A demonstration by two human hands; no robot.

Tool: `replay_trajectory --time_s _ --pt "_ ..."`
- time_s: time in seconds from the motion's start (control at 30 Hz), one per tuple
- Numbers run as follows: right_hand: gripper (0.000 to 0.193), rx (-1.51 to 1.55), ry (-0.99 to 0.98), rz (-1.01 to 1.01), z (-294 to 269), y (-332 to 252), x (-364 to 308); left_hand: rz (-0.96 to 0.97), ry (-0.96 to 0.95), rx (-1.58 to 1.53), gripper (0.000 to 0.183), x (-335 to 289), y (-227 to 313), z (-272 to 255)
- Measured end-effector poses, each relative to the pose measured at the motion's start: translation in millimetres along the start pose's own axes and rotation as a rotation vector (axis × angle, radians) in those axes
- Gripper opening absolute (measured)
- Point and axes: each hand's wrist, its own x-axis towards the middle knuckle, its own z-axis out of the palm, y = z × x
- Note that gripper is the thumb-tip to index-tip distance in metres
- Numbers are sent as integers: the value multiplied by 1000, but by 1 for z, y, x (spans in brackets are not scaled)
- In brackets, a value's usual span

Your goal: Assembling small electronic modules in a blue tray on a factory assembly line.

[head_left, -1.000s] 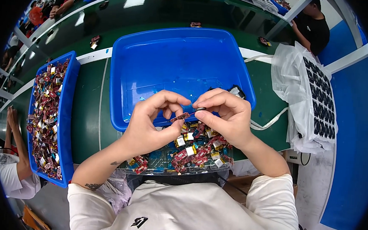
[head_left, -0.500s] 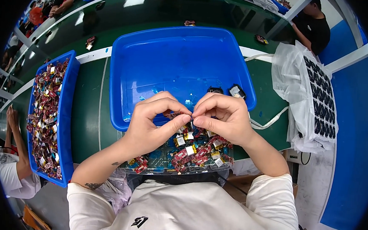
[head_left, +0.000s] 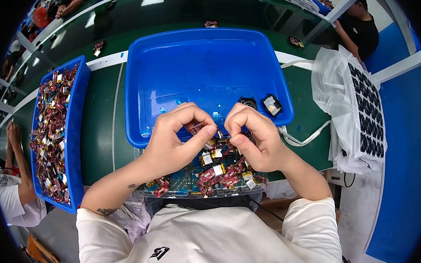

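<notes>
My left hand (head_left: 179, 137) pinches a small red circuit board (head_left: 198, 128) between thumb and forefinger, above a pile of similar parts. Beside it, a short gap away, my right hand (head_left: 258, 141) has its fingers curled in; whatever they may hold is too small or hidden to make out. Beneath both hands lies a clear plastic tray (head_left: 181, 180), with red circuit boards (head_left: 212, 175) wired to small silver-and-yellow battery cells (head_left: 218, 170). Just beyond, a large blue bin (head_left: 175, 71) contains two black housings (head_left: 272, 105) near its right front corner, and blue film scraps.
On the left stands a long blue bin (head_left: 82, 123) heaped with boards and cells. Trays of black parts (head_left: 366, 112) in white wrapping are stacked at the right. Behind the large bin runs a green conveyor (head_left: 179, 9) carrying a few boards. Other people are around it.
My right hand has drawn slightly away from the left, opening a gap between the fingertips. The left hand keeps the board. Boards on the conveyor have shifted a little left.
</notes>
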Motion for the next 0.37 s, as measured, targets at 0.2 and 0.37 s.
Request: replay_trajectory --time_s 0.2,0.37 --pt "21 -7 -24 -116 -15 -2 6 -202 111 -314 12 2 -1 -2" --pt "19 -319 -138 -163 -21 -6 13 -270 134 -398 14 4 3 -5"
